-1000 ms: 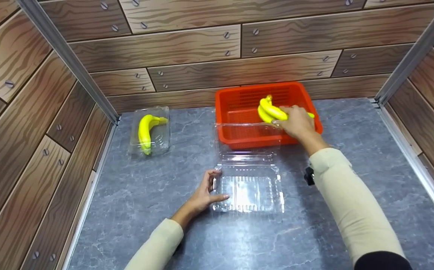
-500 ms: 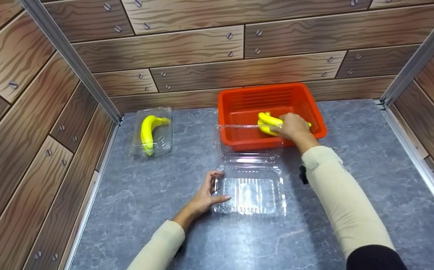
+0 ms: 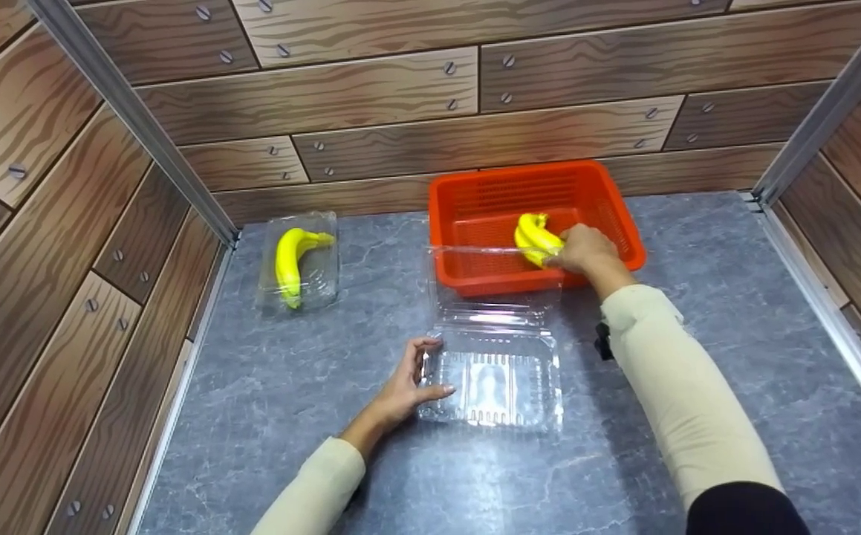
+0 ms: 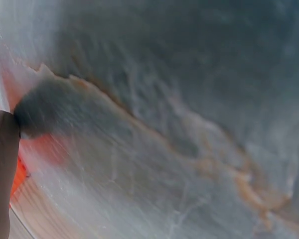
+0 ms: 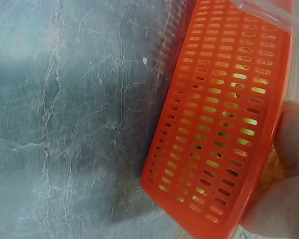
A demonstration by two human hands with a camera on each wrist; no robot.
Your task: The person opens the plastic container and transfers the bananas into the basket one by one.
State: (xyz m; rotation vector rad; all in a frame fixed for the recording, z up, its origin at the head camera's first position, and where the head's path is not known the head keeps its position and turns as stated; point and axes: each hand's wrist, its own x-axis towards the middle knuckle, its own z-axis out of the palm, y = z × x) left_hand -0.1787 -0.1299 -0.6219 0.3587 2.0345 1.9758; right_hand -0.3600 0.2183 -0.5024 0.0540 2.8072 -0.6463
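Observation:
In the head view my right hand (image 3: 586, 249) reaches into the red basket (image 3: 467, 285) and grips yellow bananas (image 3: 538, 239) at their right end. Yellow shows through the slots of the basket wall (image 5: 214, 109) in the right wrist view, with fingers (image 5: 284, 204) just beyond its rim. My left hand (image 3: 400, 386) holds the left edge of a clear plastic clamshell container (image 3: 491, 386), its thumb lying over the rim. That container stands open, its lid raised toward the basket. The left wrist view shows only a finger (image 4: 2, 169) and blurred grey surface.
A second clear container (image 3: 319, 279) with a single banana (image 3: 290, 264) in it stands at the back left. Wood-patterned walls (image 3: 371, 89) enclose the grey marbled table (image 3: 267, 416) at the back and both sides.
My right hand has lowered with the bananas deeper into the basket, and their stem end has since turned upward a little. The left hand and the clamshell container have stayed in place.

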